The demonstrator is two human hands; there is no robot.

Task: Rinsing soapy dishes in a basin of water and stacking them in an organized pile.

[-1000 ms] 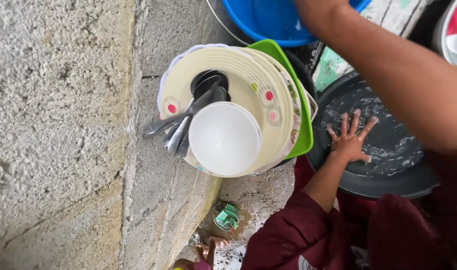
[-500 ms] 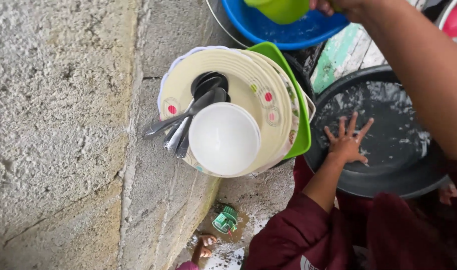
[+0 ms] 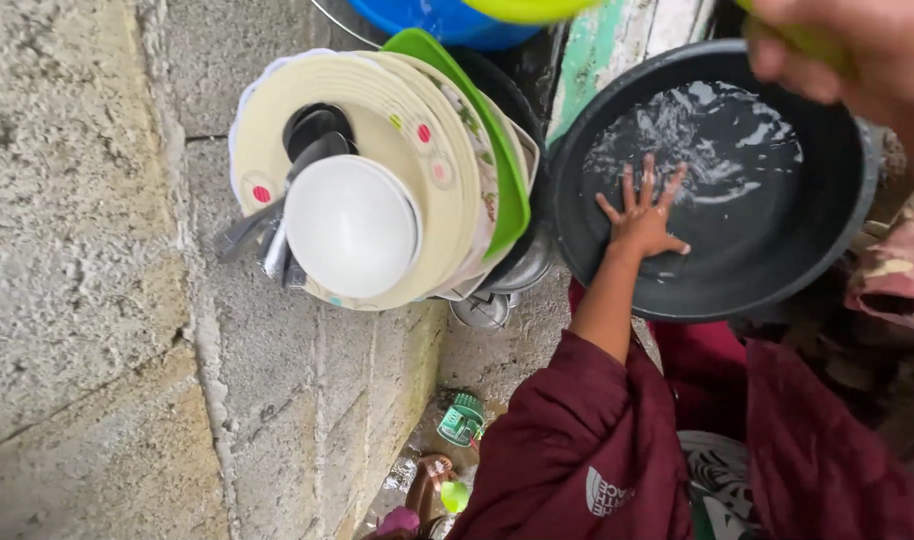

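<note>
Head view: the left hand (image 3: 642, 215) lies splayed and empty in the black basin (image 3: 577, 215) at centre, while the right hand (image 3: 847, 50), upper right, grips something green.

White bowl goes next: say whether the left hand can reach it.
Probably yes: the left hand lies empty in the black basin, and the white bowl tops the neighbouring plates, uncovered.

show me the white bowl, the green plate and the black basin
white bowl (image 3: 352, 227), head view, middle of its rounded underside
green plate (image 3: 497, 160), head view, on its outer rim
black basin (image 3: 597, 255), head view, bare inner wall at lower left
</note>
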